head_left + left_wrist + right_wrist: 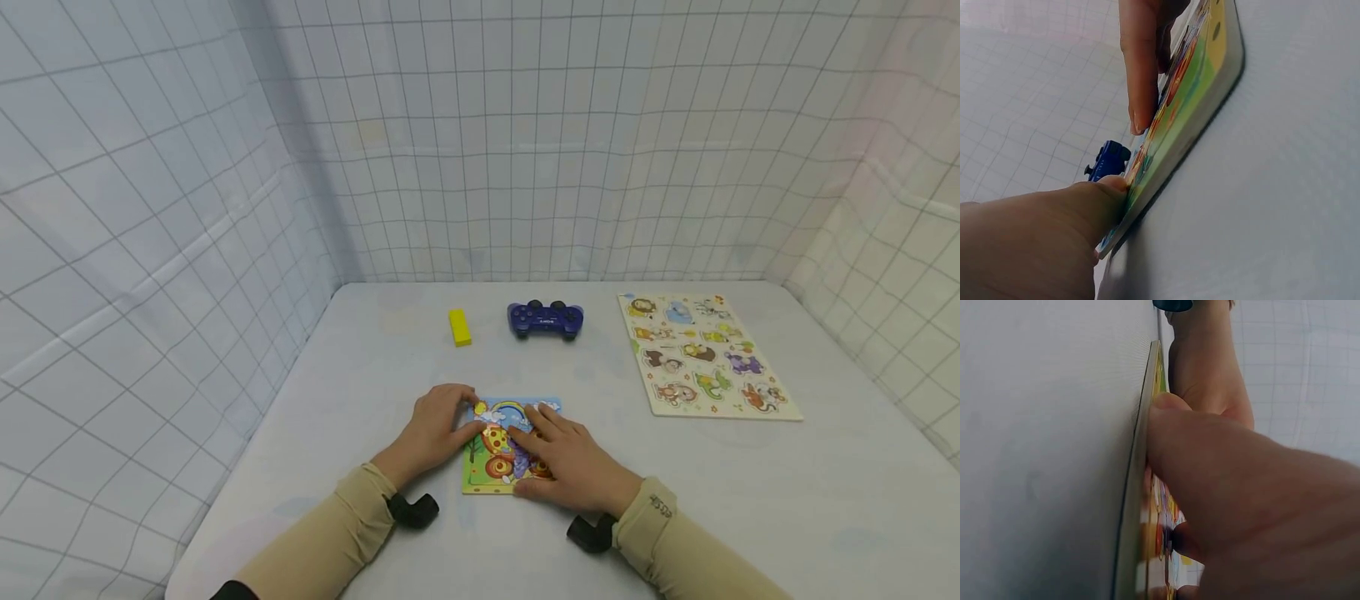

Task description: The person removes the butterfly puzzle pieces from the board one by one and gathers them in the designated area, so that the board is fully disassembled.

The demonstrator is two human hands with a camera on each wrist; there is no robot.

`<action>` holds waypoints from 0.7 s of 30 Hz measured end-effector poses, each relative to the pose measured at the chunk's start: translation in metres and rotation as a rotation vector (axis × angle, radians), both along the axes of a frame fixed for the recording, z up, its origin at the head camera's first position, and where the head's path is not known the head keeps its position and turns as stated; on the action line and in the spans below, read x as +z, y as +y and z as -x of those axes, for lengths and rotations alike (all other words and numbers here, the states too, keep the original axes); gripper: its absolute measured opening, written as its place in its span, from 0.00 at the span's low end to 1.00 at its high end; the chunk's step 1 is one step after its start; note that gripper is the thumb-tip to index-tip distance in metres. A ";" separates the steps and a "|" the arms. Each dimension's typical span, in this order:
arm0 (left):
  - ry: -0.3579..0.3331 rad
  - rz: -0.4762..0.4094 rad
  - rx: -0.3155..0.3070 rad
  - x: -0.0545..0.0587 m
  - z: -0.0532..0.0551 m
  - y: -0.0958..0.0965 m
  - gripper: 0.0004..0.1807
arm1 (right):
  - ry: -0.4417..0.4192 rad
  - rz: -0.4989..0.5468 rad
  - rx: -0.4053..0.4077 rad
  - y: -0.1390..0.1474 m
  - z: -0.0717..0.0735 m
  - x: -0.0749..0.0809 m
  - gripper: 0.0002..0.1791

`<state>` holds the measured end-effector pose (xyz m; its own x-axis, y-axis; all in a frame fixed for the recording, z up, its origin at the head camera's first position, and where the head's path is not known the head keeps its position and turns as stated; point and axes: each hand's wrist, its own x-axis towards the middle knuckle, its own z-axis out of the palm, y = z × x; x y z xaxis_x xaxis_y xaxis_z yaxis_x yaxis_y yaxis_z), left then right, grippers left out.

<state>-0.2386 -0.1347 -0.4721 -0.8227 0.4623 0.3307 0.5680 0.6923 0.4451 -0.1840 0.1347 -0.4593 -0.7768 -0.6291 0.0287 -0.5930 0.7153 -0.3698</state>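
A small, colourful jigsaw puzzle (482,481) with a rainbow, trees and a round-wheeled vehicle lies flat on the white table. My left hand (432,431) holds its left side, thumb on the picture and fingers at the upper left corner. In the left wrist view, the left thumb (1107,187) presses on the face close to the edge. Across the puzzle's right half rests my right hand (573,464), fingers extended over the picture. Its thumb (1169,406) lies at the near edge in the right wrist view. The right palm hides part of the picture.
Behind the puzzle are a yellow block (460,327) and a dark blue game controller (545,320). Farther right lies a cream animal peg-style board (660,407) with several animal pieces. White grid-patterned cloth (487,167) walls in the back and sides of the table.
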 end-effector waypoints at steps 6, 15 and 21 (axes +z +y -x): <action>0.007 0.023 0.021 0.002 -0.001 0.000 0.21 | 0.011 -0.002 0.003 0.000 0.001 -0.003 0.44; 0.047 0.005 0.040 0.002 -0.002 0.001 0.22 | -0.015 -0.005 0.005 -0.001 0.001 -0.002 0.44; 0.049 -0.080 0.011 0.000 0.002 0.000 0.21 | -0.004 -0.018 0.006 -0.001 0.001 -0.002 0.45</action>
<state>-0.2407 -0.1343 -0.4723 -0.8096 0.4241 0.4059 0.5830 0.6617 0.4714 -0.1848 0.1338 -0.4616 -0.7732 -0.6340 0.0141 -0.5956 0.7183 -0.3597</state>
